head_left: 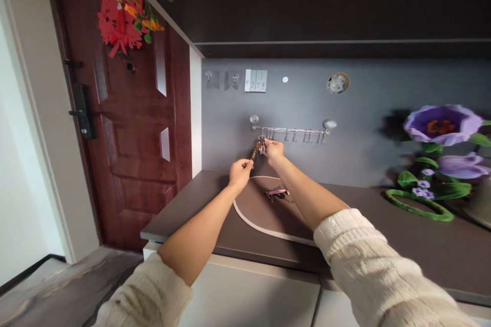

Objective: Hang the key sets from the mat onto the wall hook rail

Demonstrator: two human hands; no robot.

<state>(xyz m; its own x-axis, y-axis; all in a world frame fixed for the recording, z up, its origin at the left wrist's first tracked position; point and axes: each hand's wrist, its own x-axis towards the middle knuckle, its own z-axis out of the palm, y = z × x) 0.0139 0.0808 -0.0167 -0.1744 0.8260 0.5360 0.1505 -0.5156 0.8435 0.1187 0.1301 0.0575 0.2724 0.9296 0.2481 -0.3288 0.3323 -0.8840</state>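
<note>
A bunch of keys (262, 145) on a ring is up by the left end of a metal hook rail (291, 130) on the grey wall. My right hand (274, 152) is closed on the keys, fingertips near the ring. Lower and to the left, my left hand (241, 173) pinches the bottom end of a dark keychain strap (254, 153) with gold lettering. The strap hangs from the same bunch. Whether the ring sits on a hook is too small to tell. Below the hands, a pink object like glasses (277, 192) lies on a brown mat (251, 209).
Purple artificial flowers (441, 127) stand on the counter (364, 225) at the right. A dark cabinet (307, 5) overhangs the top. Wall switches (255, 81) and clear hooks (232, 79) are above the rail. A dark red door (134, 148) is at the left.
</note>
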